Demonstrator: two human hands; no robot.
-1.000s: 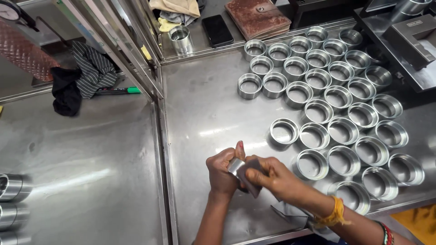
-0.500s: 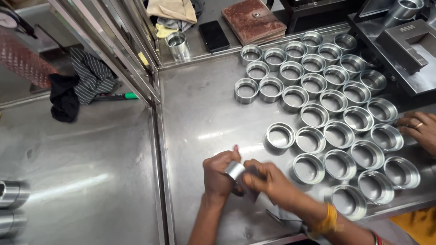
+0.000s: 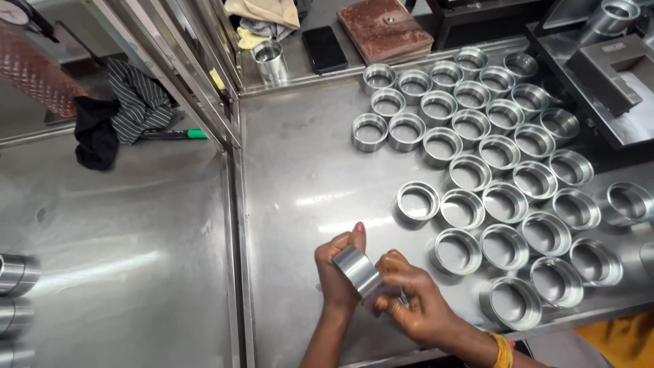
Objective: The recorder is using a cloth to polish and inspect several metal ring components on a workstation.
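Hands: both met low on the steel bench point(image 3: 306, 184), approx 6 o'clock in view, gripping one metal ring point(image 3: 357, 270) between them.
L hand: left hand point(image 3: 338, 267) wrapped the ring from its 9 o'clock side, thumb up, fingers curled shut around it.
R hand: right hand point(image 3: 412, 300) pinched the ring's lower end from 4 o'clock, fingers bent tight; yellow band point(image 3: 503, 350) at the wrist.
Ring held: short shiny cylinder, tilted, side wall facing cam, off the bench surface.
Nearest rings: grid of rings point(image 3: 504, 204), open ends up, in slanted rows from 3 o'clock of the hands up to 1 o'clock; closest one point(image 3: 457, 251) just beside the R hand.
Stray ring: single ring point(image 3: 417, 202) at 1 o'clock of the hands, at the grid's edge.
Far back: phone point(image 3: 325, 49), brown wallet point(image 3: 385, 30) and small metal cup point(image 3: 270, 60) at 12 o'clock, beyond the bench edge.
Left side: striped cloth point(image 3: 139, 102) w/ black cloth point(image 3: 95, 142) and green-capped marker point(image 3: 174, 134) at 10 o'clock; steel cylinders point(image 3: 13, 293) at 9 o'clock edge.
Right back: grey metal block point(image 3: 613, 68) at 2 o'clock.
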